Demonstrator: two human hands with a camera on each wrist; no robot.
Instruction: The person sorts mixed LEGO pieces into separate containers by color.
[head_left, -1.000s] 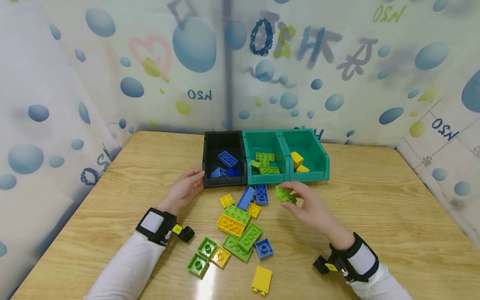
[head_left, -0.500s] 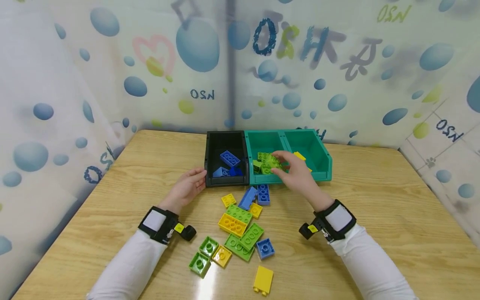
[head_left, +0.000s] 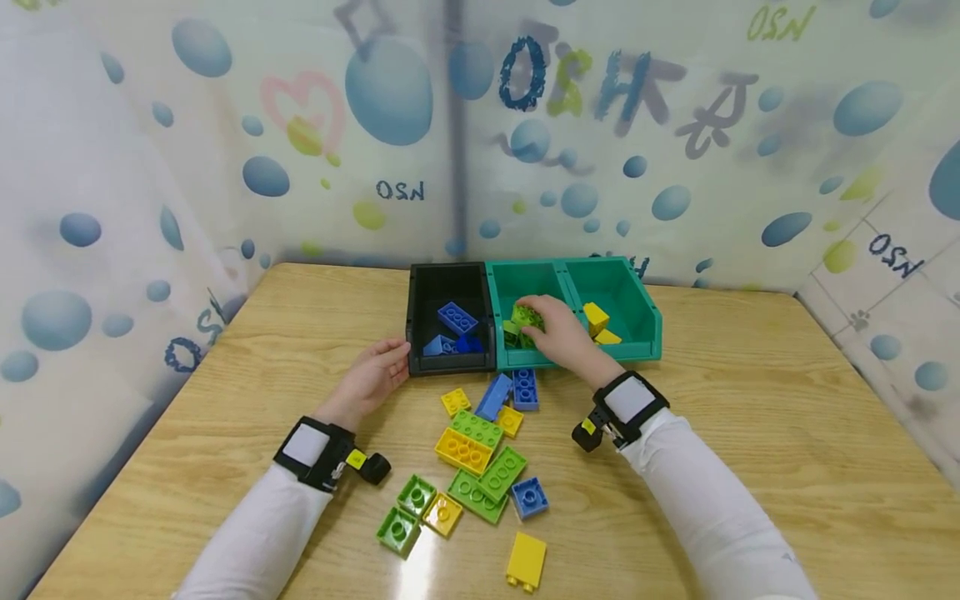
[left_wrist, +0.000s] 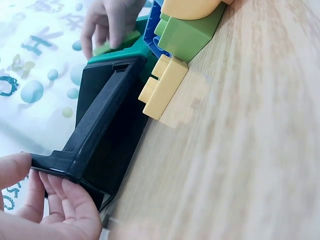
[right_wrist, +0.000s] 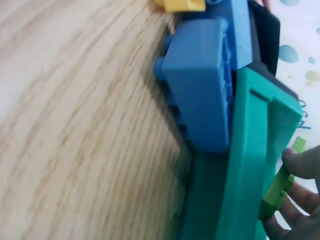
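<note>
My left hand (head_left: 369, 379) grips the near left corner of the black bin (left_wrist: 95, 125), thumb at the rim and fingers against the outer side. Blue bricks (head_left: 457, 317) lie inside that bin. Over the middle teal bin (head_left: 529, 359), my right hand (head_left: 564, 335) pinches a lime-green brick (right_wrist: 281, 189) between thumb and fingers. Other green bricks (head_left: 510, 335) in that bin are partly hidden by the hand. Right beside it, the second teal bin (head_left: 624, 351) contains yellow bricks (head_left: 596, 318).
Loose bricks lie on the wooden table (head_left: 300, 317) before the bins. Two blue bricks, one a long blue brick (head_left: 492, 397), sit close to the bins' front. Nearer are several green bricks (head_left: 476, 497), a blue square brick (head_left: 529, 497) and a yellow brick (head_left: 527, 560). A printed curtain (head_left: 315, 167) hangs behind.
My right hand has carried the green brick from in front of the teal bins leftward and away from me, into the middle bin. The left hand keeps its hold on the black bin.
</note>
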